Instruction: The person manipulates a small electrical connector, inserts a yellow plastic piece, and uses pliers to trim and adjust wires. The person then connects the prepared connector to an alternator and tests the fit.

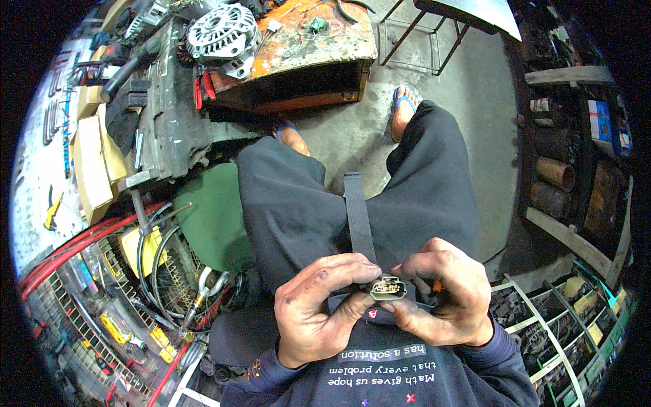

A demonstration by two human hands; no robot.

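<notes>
Close to my chest, my left hand (319, 305) and my right hand (447, 292) pinch a small electrical connector (388, 289) between them. It has an oval grey rim, and its open face shows yellowish metal contacts inside. My left thumb and forefinger close on its left side. The right thumb presses its lower right edge, while the curled right fingers hide that side. Dark smudges mark both hands.
Ahead stands an orange, worn bench (319, 47) with an alternator housing (224, 34), red-handled pliers (203, 88) and a green connector (317, 25). Mesh tool racks (102, 325) lie at the left, a parts crate (542, 325) at the right. Wooden shelving (569, 74) lines the far right.
</notes>
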